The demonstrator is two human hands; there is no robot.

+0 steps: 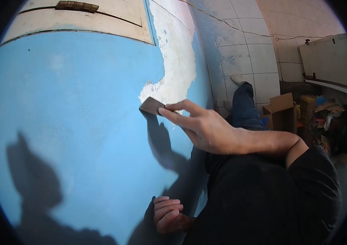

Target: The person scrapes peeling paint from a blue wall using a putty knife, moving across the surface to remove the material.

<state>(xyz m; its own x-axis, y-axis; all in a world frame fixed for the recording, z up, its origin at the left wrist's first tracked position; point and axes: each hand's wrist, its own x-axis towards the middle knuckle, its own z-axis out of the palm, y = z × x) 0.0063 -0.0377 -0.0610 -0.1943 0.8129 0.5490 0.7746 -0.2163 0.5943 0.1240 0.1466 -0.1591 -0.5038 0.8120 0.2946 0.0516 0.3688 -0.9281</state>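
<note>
My right hand (206, 128) pinches a flat metal scraper blade (152, 105) between its thumb and fingers. The blade's far edge meets the blue wall (87, 98) at the lower end of a bare white patch (179, 65). Around that patch the blue paint has a ragged, flaking border. Lower down, my left hand (169, 214) is close to the wall with its fingers loosely curled. Nothing shows in it, and its palm is partly hidden. Shadows of my arm and head fall on the blue paint.
A cream wooden panel (120, 16) with a rusty hinge (77, 6) is set in the wall. Pale floor tiles (259, 55) have blue flakes and a thin cable (230, 26) across them. An open cardboard box (281, 107) and clutter stand near my leg (245, 108).
</note>
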